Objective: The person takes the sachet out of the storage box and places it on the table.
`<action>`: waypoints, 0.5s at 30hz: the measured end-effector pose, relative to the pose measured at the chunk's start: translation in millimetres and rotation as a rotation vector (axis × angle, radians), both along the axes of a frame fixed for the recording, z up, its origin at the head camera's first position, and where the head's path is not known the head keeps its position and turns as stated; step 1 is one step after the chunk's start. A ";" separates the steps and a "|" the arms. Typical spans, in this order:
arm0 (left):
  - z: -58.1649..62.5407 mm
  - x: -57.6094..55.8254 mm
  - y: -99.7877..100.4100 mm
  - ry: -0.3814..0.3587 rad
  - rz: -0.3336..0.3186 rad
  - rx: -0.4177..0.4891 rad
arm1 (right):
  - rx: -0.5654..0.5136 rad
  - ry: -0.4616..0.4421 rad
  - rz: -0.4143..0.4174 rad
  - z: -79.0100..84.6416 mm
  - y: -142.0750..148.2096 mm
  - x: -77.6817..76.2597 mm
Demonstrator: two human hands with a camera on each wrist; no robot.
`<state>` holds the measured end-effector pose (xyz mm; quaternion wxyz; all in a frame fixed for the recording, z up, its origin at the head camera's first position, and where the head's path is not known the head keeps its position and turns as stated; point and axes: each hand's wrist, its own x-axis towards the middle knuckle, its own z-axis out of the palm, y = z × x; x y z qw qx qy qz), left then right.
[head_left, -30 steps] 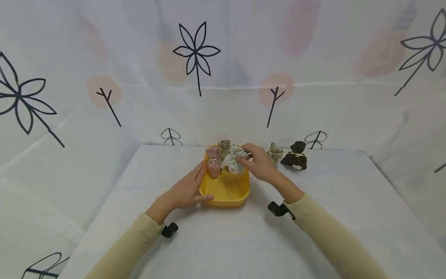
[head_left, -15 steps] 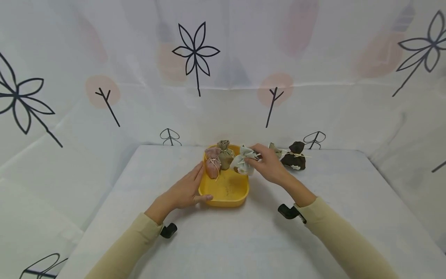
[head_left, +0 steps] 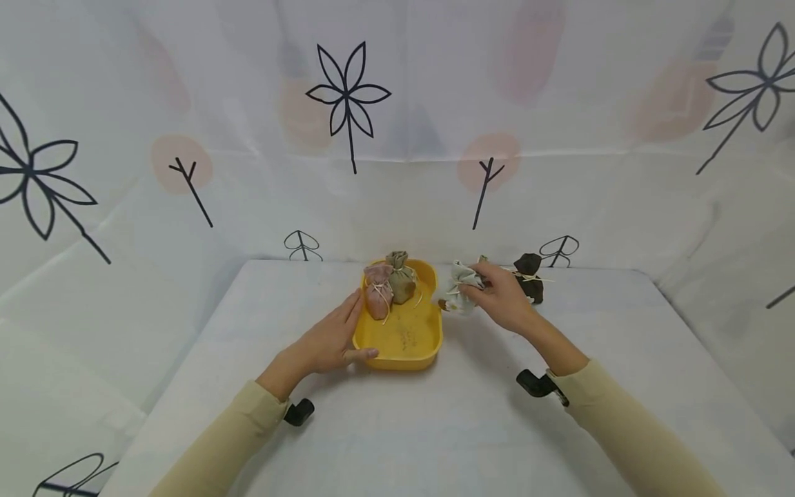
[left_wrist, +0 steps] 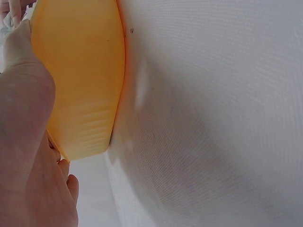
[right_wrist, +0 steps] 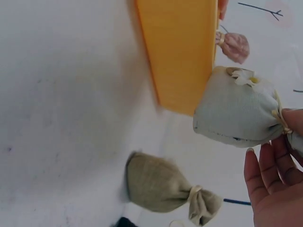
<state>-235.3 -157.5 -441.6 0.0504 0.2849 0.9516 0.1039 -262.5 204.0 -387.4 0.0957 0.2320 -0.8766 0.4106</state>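
Two hands over the bench [head_left: 385,442], which runs well past the yellow tray [head_left: 397,363] on both sides, leaving sideways room. Left hand [head_left: 329,339]: fingers straight along tray's left wall, thumb at near rim; presumably steadying. Right hand [head_left: 506,302] pinches pale pouch [head_left: 458,290] by its tied neck, likely the handiest hold, just outside right rim. Farther: pink pouch [head_left: 378,298], olive pouch [head_left: 402,286] side by side in tray; green pouch [right_wrist: 156,183], dark pouch [head_left: 530,279] near back edge.

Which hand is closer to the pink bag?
Left. The left hand rests against the tray's left side, right by the pink bag; the right hand is beyond the tray's right side, holding the pale bag.
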 end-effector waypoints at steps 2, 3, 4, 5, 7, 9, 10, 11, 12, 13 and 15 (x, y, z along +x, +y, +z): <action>0.3 0.2 0.1 -0.002 0.002 -0.005 | 0.008 0.003 -0.002 -1.3 5.3 -0.4; 0.5 0.4 0.1 -0.001 0.002 -0.007 | 0.013 0.002 -0.005 -2.2 8.4 -0.4; 0.7 0.5 0.2 -0.001 0.002 -0.008 | 0.016 -0.005 -0.009 -3.0 11.4 -0.2; 0.9 0.6 0.2 -0.001 0.001 -0.010 | 0.020 -0.010 -0.012 -3.9 14.4 -0.1; 1.1 0.6 0.2 0.000 -0.002 -0.015 | 0.029 -0.023 -0.020 -6.0 20.4 -0.1; 1.5 0.8 0.3 0.000 -0.004 -0.011 | 0.046 -0.023 -0.034 -8.2 26.6 0.1; 1.8 0.9 0.4 -0.001 -0.005 -0.006 | 0.054 -0.026 -0.040 -9.3 29.4 0.0; 2.1 1.0 0.5 -0.002 -0.006 -0.004 | 0.065 -0.025 -0.045 -10.5 32.5 0.0; 2.3 1.1 0.5 -0.003 -0.006 -0.001 | 0.071 -0.025 -0.049 -11.7 35.6 0.0; 2.5 1.1 0.5 -0.003 -0.006 0.001 | 0.079 -0.020 -0.054 -12.9 38.7 0.0; 2.7 1.1 0.3 -0.004 -0.007 0.003 | 0.091 -0.012 -0.064 -15.7 45.2 0.2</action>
